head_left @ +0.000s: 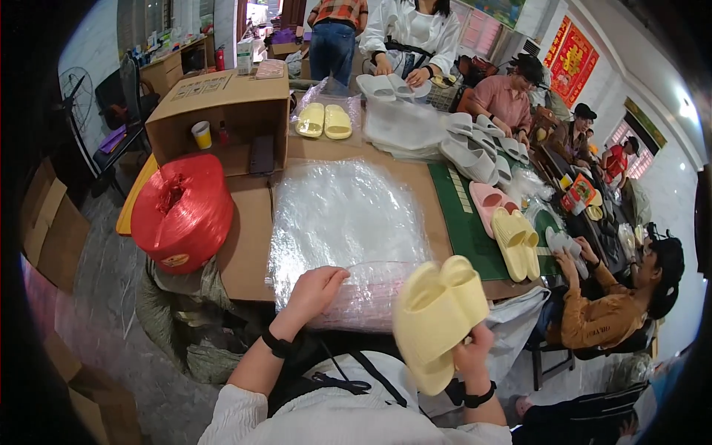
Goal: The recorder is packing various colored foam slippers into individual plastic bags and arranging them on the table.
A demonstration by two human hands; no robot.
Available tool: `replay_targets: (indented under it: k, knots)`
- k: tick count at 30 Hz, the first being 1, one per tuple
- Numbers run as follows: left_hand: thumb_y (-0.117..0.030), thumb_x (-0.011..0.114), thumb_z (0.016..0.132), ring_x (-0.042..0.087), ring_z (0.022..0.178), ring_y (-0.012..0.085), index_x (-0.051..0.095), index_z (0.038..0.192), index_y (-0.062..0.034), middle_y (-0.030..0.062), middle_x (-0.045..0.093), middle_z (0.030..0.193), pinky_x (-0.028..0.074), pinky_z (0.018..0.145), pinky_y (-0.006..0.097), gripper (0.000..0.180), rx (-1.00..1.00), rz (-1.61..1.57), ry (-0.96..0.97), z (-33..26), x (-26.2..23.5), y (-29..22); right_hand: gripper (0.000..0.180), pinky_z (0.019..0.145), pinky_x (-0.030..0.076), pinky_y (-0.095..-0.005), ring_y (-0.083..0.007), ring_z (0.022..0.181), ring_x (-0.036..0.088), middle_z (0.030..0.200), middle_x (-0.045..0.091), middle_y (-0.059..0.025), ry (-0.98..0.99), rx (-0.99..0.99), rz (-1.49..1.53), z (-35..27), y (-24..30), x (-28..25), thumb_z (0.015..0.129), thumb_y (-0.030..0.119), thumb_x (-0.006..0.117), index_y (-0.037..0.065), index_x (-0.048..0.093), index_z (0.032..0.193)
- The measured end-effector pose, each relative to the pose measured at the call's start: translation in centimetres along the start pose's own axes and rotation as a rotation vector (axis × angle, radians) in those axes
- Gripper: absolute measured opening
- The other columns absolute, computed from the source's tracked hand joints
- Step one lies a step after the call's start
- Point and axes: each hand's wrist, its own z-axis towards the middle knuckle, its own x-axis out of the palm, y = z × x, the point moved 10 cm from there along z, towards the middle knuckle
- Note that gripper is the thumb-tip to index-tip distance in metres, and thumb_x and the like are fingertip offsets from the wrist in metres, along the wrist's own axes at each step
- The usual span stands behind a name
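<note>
My right hand (472,357) grips a pair of pale yellow slippers (437,311), held together and upright above the table's near edge. My left hand (315,291) rests on the near edge of a stack of clear plastic bags (341,222), fingers curled over the top bag. The bags lie flat on the brown table (248,245) in front of me. Both wrists wear black bands.
A big red spool of twine (182,211) sits at the left, behind it an open cardboard box (222,104). More slippers lie around: yellow (324,121), white (471,148), pink (486,199), yellow (515,241). Several people work along the far and right sides.
</note>
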Motion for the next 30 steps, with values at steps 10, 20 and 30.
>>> replay_targets:
  k: [10, 20, 30]
  knots:
    - [-0.029, 0.054, 0.097, 0.066, 0.101, 0.0346, 0.069, 0.117, -0.01, 0.0151, 0.07, 0.109, 0.052, 0.088, 0.04, 0.032, 0.151, 0.051, 0.145, -0.2, 1.2, -3.5, 0.021, 0.052, 0.049, -0.0412, -0.0308, 0.059, 0.061, 0.072, 0.061, -0.0104, 0.364, -0.255, -0.424, -1.6, 2.6, 7.1, 0.08, 0.025, 0.074, 0.007, 0.064, 0.086]
    - [-0.015, 0.06, 0.093, 0.052, 0.128, 0.04, 0.07, 0.115, -0.0087, 0.0191, 0.06, 0.132, 0.043, 0.106, 0.046, 0.025, 0.729, 0.268, 0.087, -3.8, 3.2, -9.9, 0.027, 0.053, 0.046, -0.0426, -0.0336, 0.058, 0.06, 0.065, 0.058, -0.0134, 0.378, 0.012, -0.302, 1.0, 1.9, 9.4, 0.083, 0.024, 0.071, 0.004, 0.054, 0.074]
    - [-0.01, 0.054, 0.095, 0.049, 0.133, 0.035, 0.067, 0.122, -0.0047, 0.014, 0.06, 0.136, 0.034, 0.114, 0.045, 0.03, 0.682, 0.004, 0.342, -4.0, 2.6, -11.6, 0.028, 0.071, 0.048, -0.0471, -0.043, 0.085, 0.061, 0.086, 0.061, -0.023, 0.383, -0.06, -0.244, 6.3, -0.7, 17.9, 0.089, 0.027, 0.066, 0.003, 0.053, 0.093]
